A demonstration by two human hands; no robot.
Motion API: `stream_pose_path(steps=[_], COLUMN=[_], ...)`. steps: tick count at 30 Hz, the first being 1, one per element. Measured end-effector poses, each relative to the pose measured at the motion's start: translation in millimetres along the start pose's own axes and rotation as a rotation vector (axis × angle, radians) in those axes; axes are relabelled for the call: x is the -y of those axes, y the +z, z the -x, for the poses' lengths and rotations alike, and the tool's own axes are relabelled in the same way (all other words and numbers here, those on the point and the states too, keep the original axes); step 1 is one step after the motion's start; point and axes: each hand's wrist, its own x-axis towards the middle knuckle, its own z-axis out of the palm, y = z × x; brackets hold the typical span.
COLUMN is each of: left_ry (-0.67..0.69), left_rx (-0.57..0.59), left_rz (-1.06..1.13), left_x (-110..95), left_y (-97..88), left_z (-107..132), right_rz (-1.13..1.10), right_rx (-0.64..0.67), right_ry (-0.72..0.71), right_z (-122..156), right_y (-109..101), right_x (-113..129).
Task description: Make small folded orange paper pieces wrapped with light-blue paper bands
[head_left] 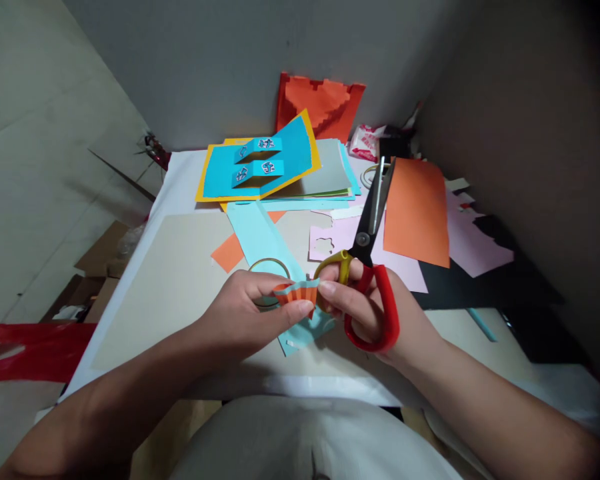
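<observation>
Your L hand (260, 303) has a small pleated orange paper piece (296, 294) w/ a lt-blue top edge, pinched betw. thumb & fingers. The piece is up off the table, approx. centre, in front of you. Your R hand (367, 310) has scissors (363, 240) hooked on its fingers, red & yellow handles, blades slightly apart & pointing up/away from you; its fingertips are also at the piece's R end, though can't tell how firmly they grip.

Below your hands: lt-blue paper strip (260, 233) running away from you, plus a thin ring (269, 260) near your L fingers, partly hidden. Orange strip (229, 252) pokes out under the lt-blue one, all on a beige board (150, 267).

Further back: blue/yellow pop-up card (217, 180), open, atop stacked sheets; red-orange stepped card (323, 100) leaning on the wall. To the R: lg orange sheet (416, 213), pink sheet (345, 233) w/ flower-shaped cutout, blk paper (500, 287).
</observation>
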Motion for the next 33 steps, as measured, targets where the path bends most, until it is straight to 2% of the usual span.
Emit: stream_pose_path(steps=[6,12,17,25,29,33], left_ry=[0.029,0.023,0.001,-0.041,-0.059,-0.118], left_rx=[0.035,-0.028,-0.037,-0.136,-0.139,-0.143], left_rz=[-0.03,-0.101,-0.098,-0.057,-0.003,0.103], left_x=[0,1,-2,-9,-7,-6], left_y=[-0.7,0.6,2.7,7.5,7.6,2.1], left_z=[-1,-2,0,-1,-2,-3], right_rz=[-0.125,-0.024,0.122,0.075,0.085,0.116], right_rx=[0.081,0.004,-0.084,-0.186,-0.165,-0.092], right_ry=[0.025,-0.037,0.041,-0.019,-0.046,-0.025], right_z=[-1,1,2,3,3,3], right_y=[-1,-1,3,10,9,5], right_x=[-5,2,9,2,2,0])
